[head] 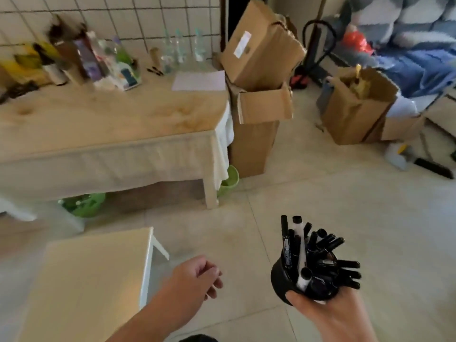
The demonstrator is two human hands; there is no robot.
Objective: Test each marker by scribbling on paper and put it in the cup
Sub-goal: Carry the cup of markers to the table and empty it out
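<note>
My right hand point(328, 309) holds a black cup point(283, 275) low at the right, over the floor. The cup is crammed with several black markers point(318, 255) that fan out of its mouth. My left hand point(195, 275) hangs beside it, loosely curled, with nothing in it. A white sheet of paper point(198, 80) lies on the far right end of the cloth-covered table point(111, 124). Two black markers point(155, 70) lie on the table just left of the paper.
Bottles and jars point(98, 60) crowd the table's back edge by the tiled wall. Stacked cardboard boxes point(259, 95) stand right of the table, another box point(355, 107) further right. A small low table point(91, 280) is at my lower left. Green buckets point(84, 204) sit under the big table.
</note>
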